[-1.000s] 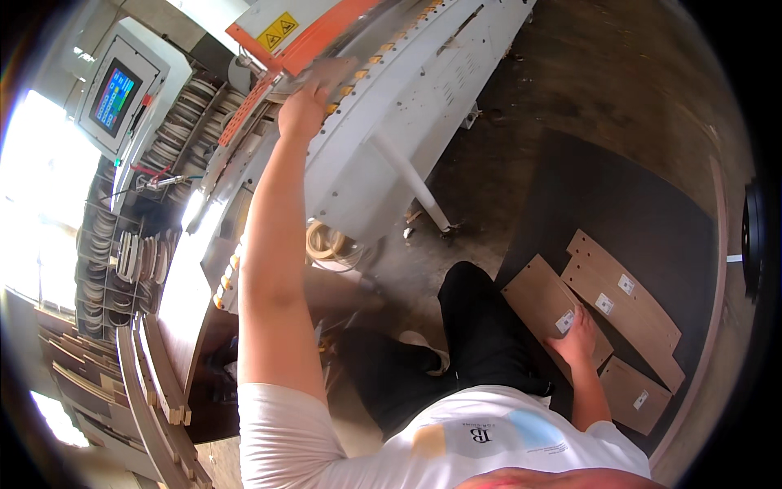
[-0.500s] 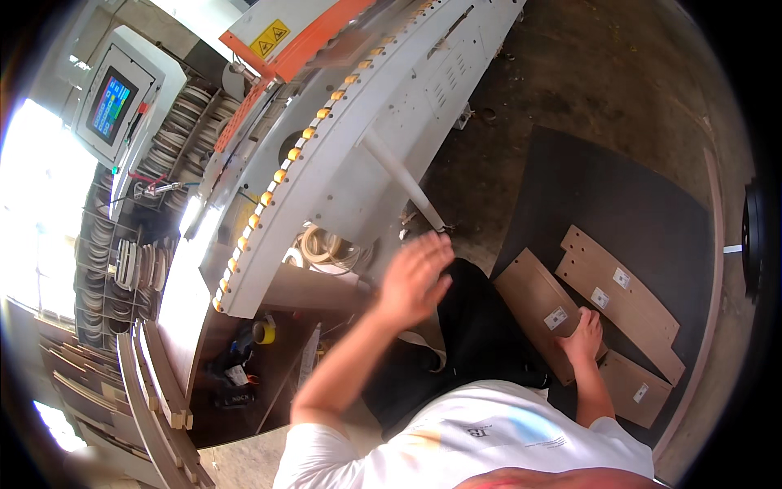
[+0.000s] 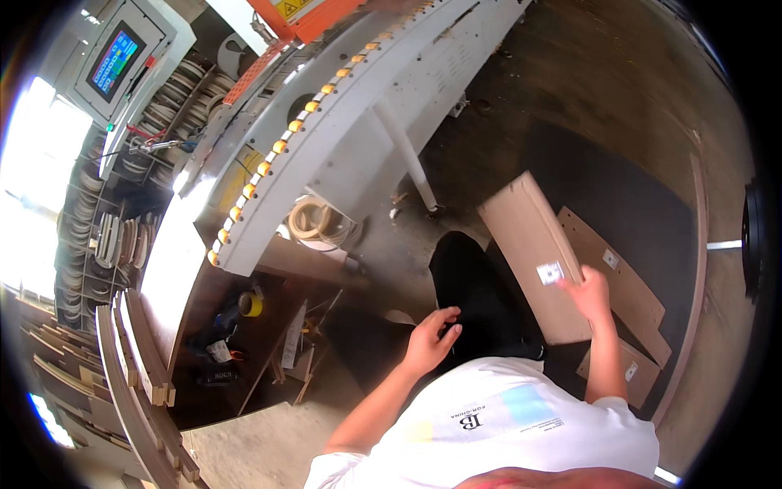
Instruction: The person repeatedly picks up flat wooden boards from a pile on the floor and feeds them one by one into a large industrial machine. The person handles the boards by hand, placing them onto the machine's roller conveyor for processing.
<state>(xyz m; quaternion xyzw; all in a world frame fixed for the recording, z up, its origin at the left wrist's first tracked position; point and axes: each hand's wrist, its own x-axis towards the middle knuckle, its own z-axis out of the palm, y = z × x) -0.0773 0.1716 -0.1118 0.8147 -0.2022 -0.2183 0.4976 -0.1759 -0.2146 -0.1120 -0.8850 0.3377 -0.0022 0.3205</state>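
Observation:
My right hand (image 3: pixel 590 298) is closed on the right edge of a brown rectangular board (image 3: pixel 529 244), which is tilted up off the pile. A white label (image 3: pixel 550 272) is stuck on the board, close to my thumb. My left hand (image 3: pixel 432 341) is over my black-trousered leg, thumb and fingers apart, holding nothing. Beyond my right hand lies a long notched brown panel (image 3: pixel 631 297) with small holes and a label. A smaller labelled panel (image 3: pixel 642 381) lies nearer to me, partly hidden by my right forearm. Both rest over a dark flat sheet (image 3: pixel 672 244).
A long grey machine (image 3: pixel 358 147) with yellow rollers (image 3: pixel 280 147) runs along my left. Its support leg (image 3: pixel 407 159) reaches the floor near my knee. Curved strips (image 3: pixel 130 367), a yellow tape roll (image 3: pixel 250 305), coiled edging (image 3: pixel 309 218) and a control screen (image 3: pixel 116 61) are also on the left.
My right hand has raised the brown board from the other panels and tilted it. My left hand has come down and back toward my body. The view has shifted slightly.

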